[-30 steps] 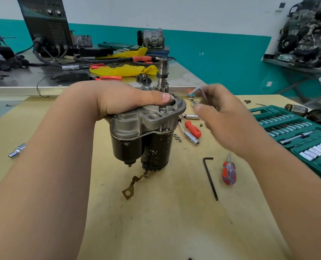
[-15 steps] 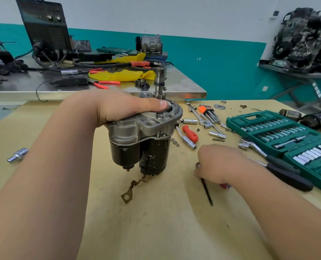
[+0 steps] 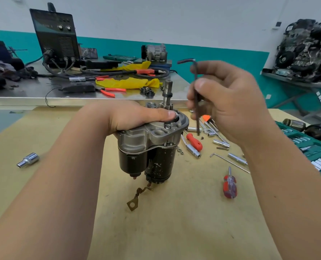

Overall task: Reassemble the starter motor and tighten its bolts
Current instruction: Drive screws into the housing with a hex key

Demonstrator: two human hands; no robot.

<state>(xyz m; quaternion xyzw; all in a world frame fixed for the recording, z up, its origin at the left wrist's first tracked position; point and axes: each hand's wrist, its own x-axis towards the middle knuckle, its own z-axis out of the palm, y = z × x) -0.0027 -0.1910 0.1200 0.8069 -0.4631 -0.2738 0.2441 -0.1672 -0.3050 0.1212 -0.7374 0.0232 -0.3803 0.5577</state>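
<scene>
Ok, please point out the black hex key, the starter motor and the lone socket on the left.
black hex key (image 3: 195,72), head view, on its long shaft.
starter motor (image 3: 156,136), head view, on its grey housing.
lone socket (image 3: 27,159), head view, on its barrel.

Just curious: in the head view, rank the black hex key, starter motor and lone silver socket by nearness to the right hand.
1. Black hex key: in the grip of the right hand.
2. Starter motor: just to its left.
3. Lone silver socket: far left.

No legible text; perhaps faint lettering, too blurred, on the black machine (image 3: 55,32).
</scene>
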